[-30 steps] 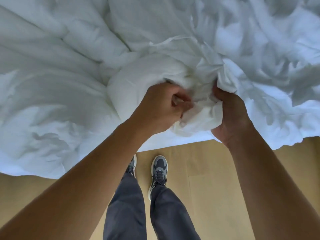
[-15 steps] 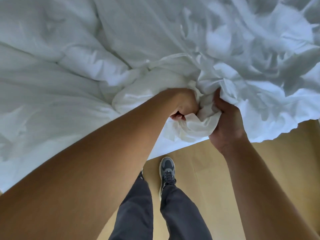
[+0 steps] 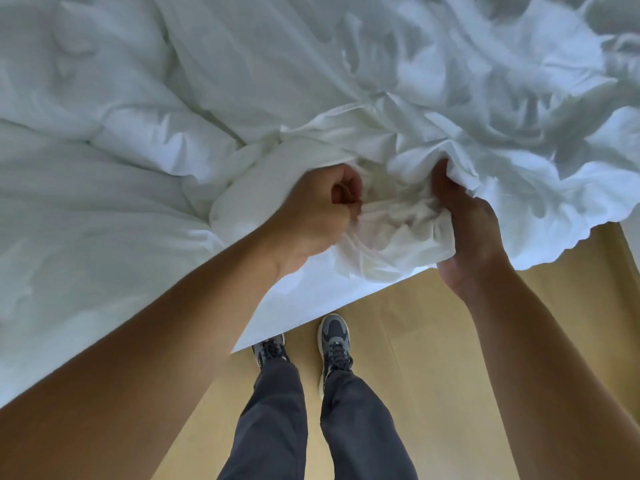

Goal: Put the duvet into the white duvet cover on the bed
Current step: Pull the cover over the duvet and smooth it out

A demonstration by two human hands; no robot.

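Left hand (image 3: 320,211) and right hand (image 3: 467,233) both clutch the bunched duvet cover (image 3: 398,230), right of the puffy duvet (image 3: 121,202).

Crumpled duvet cover (image 3: 398,230) blocks the way ahead; the floor (image 3: 433,341) right of the shoes (image 3: 334,341) seems open.

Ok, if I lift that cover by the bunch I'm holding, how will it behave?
Probably floppy: the cover crumples into fine folds between the left hand and right hand. Likely light for its size, since the cloth looks thin. Loose parts would probably sag and trail, as its edge hangs over the floor.
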